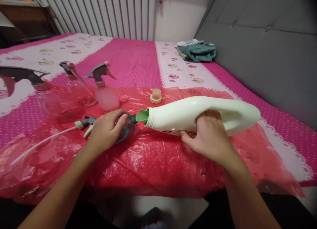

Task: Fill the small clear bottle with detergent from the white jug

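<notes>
My left hand is wrapped round a small clear spray bottle, its open neck tilted to the right. My right hand grips the handle of a large pale green detergent jug, which lies tipped on its side in the air. The jug's green spout meets the bottle's neck; whether liquid is running I cannot tell. Beside my left hand lies a loose grey and green trigger sprayer with a long white tube. Behind the spout a beige cap stands on the red plastic sheet.
At the left stand several spray bottles with grey and pink triggers, one holding cloudy liquid. Folded clothes lie at the far right of the pink bed. A grey headboard rises at the right, a white radiator behind.
</notes>
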{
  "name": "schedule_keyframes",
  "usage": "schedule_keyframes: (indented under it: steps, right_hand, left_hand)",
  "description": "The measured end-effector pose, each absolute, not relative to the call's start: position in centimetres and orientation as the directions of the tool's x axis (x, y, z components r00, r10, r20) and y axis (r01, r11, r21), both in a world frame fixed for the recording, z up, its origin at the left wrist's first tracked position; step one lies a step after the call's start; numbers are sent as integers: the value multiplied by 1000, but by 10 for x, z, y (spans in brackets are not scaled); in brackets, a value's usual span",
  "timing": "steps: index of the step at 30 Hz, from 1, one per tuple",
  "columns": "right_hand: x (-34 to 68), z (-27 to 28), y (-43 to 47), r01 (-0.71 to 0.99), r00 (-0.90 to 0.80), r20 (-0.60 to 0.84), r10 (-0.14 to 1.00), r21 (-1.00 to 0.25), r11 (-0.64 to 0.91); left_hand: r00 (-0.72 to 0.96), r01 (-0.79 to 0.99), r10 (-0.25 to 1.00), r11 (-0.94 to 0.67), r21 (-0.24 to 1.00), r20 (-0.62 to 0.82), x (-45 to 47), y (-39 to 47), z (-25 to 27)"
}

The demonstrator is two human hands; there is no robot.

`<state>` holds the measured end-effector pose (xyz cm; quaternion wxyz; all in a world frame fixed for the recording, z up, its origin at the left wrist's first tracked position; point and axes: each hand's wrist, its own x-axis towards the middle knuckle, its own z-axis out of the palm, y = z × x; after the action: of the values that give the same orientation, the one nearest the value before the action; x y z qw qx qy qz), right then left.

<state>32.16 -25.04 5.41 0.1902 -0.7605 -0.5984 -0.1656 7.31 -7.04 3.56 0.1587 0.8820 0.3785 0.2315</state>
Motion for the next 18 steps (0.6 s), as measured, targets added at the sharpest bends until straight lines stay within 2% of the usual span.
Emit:
schedule_keyframes:
  steps: [10,18]
  right_hand:
    - [319,51,-248,956,294,499,815,-157,-249]
    - [321,51,-249,963,270,507,818,-122,-242]
  left_hand:
    - [606,592,741,-664,457,291,74,-72,37]
    - [607,587,739,-665,462,291,74,-73,37]
